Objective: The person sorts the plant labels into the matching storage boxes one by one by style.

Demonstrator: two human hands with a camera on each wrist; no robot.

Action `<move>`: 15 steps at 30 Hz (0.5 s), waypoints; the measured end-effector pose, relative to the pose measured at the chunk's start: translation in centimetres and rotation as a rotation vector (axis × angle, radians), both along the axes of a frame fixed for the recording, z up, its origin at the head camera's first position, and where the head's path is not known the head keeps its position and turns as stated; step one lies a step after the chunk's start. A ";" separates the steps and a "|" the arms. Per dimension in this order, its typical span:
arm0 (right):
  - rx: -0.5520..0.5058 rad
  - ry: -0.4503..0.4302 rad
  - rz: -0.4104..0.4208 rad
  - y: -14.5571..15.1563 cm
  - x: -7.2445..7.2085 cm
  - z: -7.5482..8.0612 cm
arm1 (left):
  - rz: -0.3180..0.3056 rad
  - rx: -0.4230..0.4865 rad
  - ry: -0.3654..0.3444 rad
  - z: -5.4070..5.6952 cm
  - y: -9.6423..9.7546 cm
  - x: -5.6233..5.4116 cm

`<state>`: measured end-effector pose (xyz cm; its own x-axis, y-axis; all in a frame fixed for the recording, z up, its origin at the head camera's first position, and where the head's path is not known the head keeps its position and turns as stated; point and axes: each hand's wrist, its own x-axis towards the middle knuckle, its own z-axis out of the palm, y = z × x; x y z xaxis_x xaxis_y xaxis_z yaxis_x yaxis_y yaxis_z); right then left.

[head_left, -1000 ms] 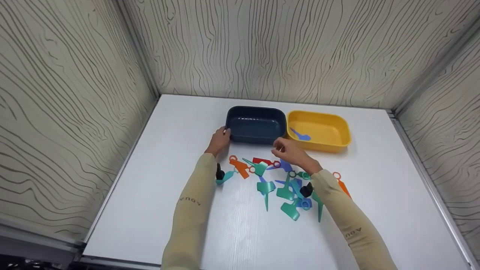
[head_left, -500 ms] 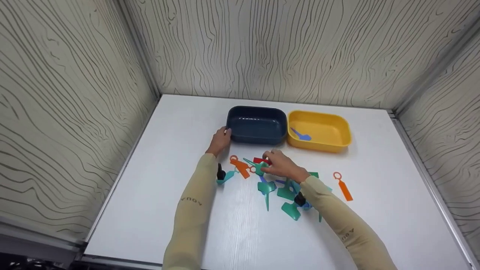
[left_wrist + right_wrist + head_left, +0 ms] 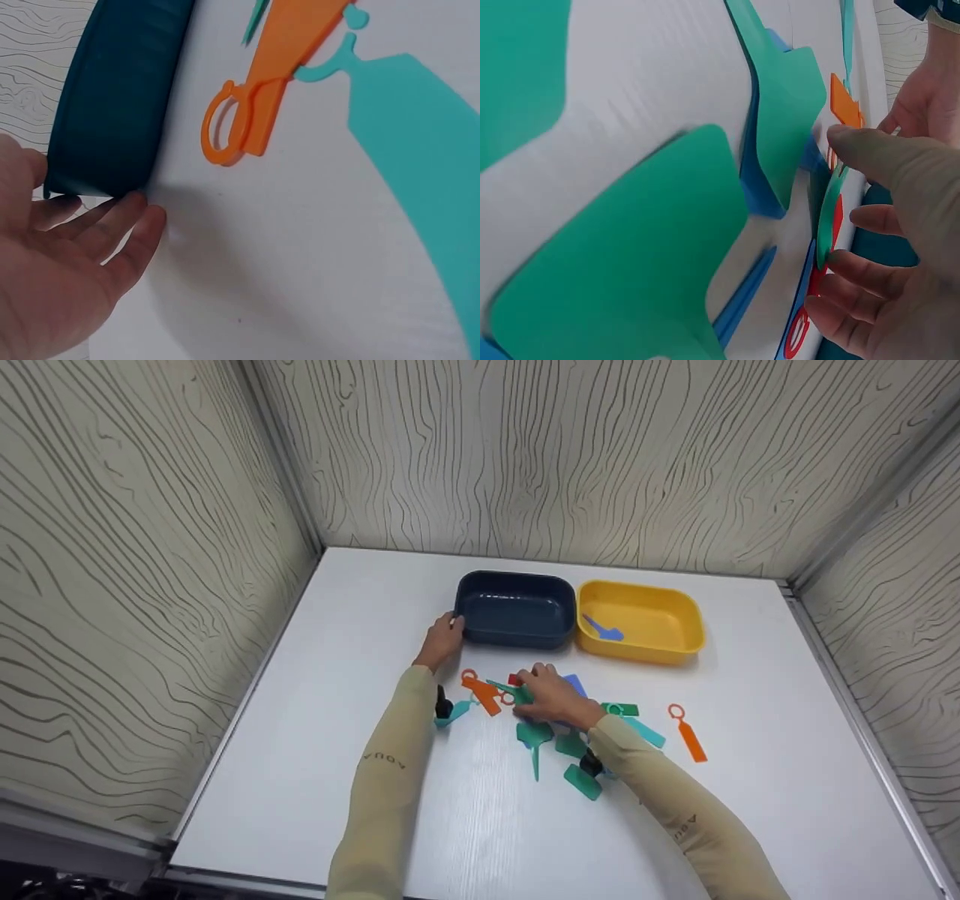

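My left hand (image 3: 440, 641) holds the left end of a dark blue plastic bin (image 3: 517, 640); in the left wrist view the thumb lies by the rim and the fingers against the end wall. Over a pile of plastic plant labels, my right hand (image 3: 553, 695) reaches down with thumb and fingers spread about a green T-shaped label (image 3: 830, 214). A fingertip appears to touch that label's edge. Beneath it lies a red ringed label (image 3: 798, 334), partly hidden. Two orange ringed labels (image 3: 481, 694) and a turquoise one (image 3: 420, 165) lie between the hands.
Right of the dark bin stands a yellow bin (image 3: 637, 652) containing one blue label (image 3: 609, 634). Several green, blue and turquoise labels (image 3: 582, 782) overlap under the right forearm. A single orange label (image 3: 691, 741) lies farther right on the white table (image 3: 300, 780).
My right hand has moved from beside the two bins down and left onto the label pile, its fingers spreading apart. The left hand stays at the dark blue bin.
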<state>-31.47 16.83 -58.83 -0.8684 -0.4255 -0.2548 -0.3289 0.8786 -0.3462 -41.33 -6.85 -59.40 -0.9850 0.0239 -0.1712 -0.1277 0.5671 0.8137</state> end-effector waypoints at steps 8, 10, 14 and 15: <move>0.010 -0.017 -0.012 -0.1 0.0 0.0 | 0.000 0.007 -0.014 0.0 0.0 0.0; 0.004 -0.024 -0.017 -0.1 0.0 0.0 | -0.003 0.008 -0.016 0.0 0.0 0.0; -0.007 -0.029 -0.028 -0.2 0.0 0.1 | -0.008 0.008 -0.011 -0.1 0.0 0.0; -0.011 -0.030 -0.031 -0.2 0.1 0.1 | -0.008 0.011 -0.008 -0.1 0.0 0.0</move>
